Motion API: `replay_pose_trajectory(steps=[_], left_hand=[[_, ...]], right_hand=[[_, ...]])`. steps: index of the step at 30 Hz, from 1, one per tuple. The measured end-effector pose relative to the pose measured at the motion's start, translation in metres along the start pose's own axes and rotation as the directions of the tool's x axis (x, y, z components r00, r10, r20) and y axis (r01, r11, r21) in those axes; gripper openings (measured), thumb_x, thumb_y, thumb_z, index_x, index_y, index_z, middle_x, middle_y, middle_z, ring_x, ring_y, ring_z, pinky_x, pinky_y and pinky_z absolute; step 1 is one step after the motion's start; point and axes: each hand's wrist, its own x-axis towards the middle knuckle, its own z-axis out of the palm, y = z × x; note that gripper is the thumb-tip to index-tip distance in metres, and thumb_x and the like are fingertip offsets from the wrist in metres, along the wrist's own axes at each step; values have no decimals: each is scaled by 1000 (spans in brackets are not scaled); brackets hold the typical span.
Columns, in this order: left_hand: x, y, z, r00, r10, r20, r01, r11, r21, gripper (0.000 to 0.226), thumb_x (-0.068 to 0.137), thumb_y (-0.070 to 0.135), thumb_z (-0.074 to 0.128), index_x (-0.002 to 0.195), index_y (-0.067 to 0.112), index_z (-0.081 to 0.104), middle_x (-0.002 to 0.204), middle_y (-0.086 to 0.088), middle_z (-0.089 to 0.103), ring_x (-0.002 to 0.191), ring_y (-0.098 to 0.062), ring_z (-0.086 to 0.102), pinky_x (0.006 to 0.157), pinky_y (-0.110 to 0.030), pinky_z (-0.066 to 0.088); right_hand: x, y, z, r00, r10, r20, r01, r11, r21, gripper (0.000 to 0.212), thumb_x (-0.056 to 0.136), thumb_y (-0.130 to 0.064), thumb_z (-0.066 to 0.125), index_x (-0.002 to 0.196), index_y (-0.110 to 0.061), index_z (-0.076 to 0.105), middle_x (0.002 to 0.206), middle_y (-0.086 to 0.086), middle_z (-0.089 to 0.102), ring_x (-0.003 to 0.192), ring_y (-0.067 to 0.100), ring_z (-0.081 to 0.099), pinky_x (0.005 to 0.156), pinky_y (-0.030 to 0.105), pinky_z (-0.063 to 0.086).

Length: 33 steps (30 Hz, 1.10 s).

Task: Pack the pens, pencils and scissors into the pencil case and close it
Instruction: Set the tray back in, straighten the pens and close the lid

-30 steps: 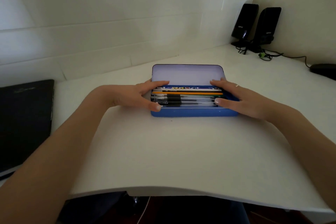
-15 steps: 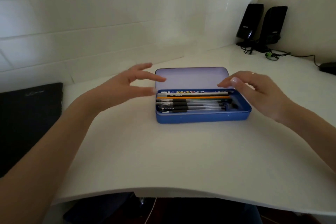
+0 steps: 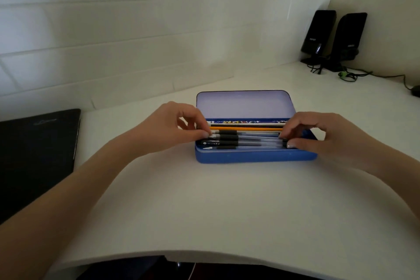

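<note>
White lettering on the left speaker (image 3: 317,32) is too blurred to read.

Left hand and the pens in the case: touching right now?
Touching. The head view shows the left hand with thumb and fingertips pinching the ends of the pens at the pencil case's left end.

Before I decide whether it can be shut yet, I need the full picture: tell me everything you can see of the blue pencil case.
The pencil case is a shallow blue rectangular box with rounded corners, metal by the look, lying flat on the white desk. Its hinged lid stands open at the back, pale inside. Pens and an orange pencil lie lengthwise in the tray. The left hand and right hand reach in at either end, fingertips on the pens. No scissors show.
</note>
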Motion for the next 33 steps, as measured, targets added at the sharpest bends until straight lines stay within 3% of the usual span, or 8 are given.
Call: replay_pose_trajectory(steps=[4, 7, 11, 14, 20, 26, 33], left_hand=[[-3, -7, 6, 999, -28, -38, 24, 994, -108, 19, 79, 8, 72, 74, 26, 69, 76, 16, 68, 68, -9, 58, 70, -25, 49], [-4, -7, 8, 998, -10, -55, 4, 994, -106, 11, 75, 17, 73, 74, 28, 69, 80, 13, 68, 72, -18, 60, 72, -29, 50], [-6, -6, 12, 995, -3, -99, -9, 993, -120, 20, 75, 13, 74, 69, 32, 70, 82, 3, 68, 75, -21, 61, 75, -35, 51], [-8, -5, 17, 992, 2, -128, -21, 989, -147, 7, 72, 24, 70, 69, 30, 69, 80, 4, 69, 72, -20, 60, 74, -31, 52], [-11, -4, 14, 994, -6, -112, -14, 985, -174, 5, 72, 25, 71, 75, 21, 72, 82, 4, 70, 70, -10, 58, 71, -28, 49], [-11, -3, 14, 995, 13, -102, -29, 988, -153, 11, 74, 13, 77, 74, 23, 74, 86, 2, 69, 72, -12, 58, 67, -23, 49], [-12, 0, 12, 996, -7, -92, -7, 988, -155, 9, 66, 22, 81, 72, 26, 75, 91, 7, 70, 85, -20, 63, 76, -38, 51]], right_hand=[[1, 0, -1, 1000, -10, 3, 10, 999, -39, 19, 75, -8, 73, 80, -26, 68, 88, -12, 66, 84, 13, 61, 76, 14, 44], [1, 0, -1, 1000, -18, 0, 17, 995, -96, 18, 72, -14, 75, 79, -30, 71, 88, -10, 66, 85, 16, 60, 78, 23, 45], [1, -5, 0, 999, -12, -38, 7, 992, -128, 21, 70, -13, 76, 77, -33, 73, 93, -14, 62, 86, 12, 59, 76, 18, 44], [0, -5, 2, 997, -10, -83, -2, 990, -141, 16, 73, -12, 74, 76, -27, 73, 89, -14, 62, 79, 12, 58, 70, 12, 43], [0, 5, 12, 999, 22, -26, -26, 984, -174, 12, 93, -26, 48, 84, -31, 54, 91, -24, 53, 83, 3, 49, 72, 9, 37], [-1, 4, 14, 998, 22, -53, -31, 984, -178, 22, 95, -32, 36, 80, -22, 49, 73, -10, 53, 77, 7, 46, 67, 11, 35], [-2, -1, 13, 998, 27, -51, -35, 985, -169, 15, 89, -23, 53, 76, -31, 52, 83, -11, 57, 77, 10, 50, 66, 14, 38]])
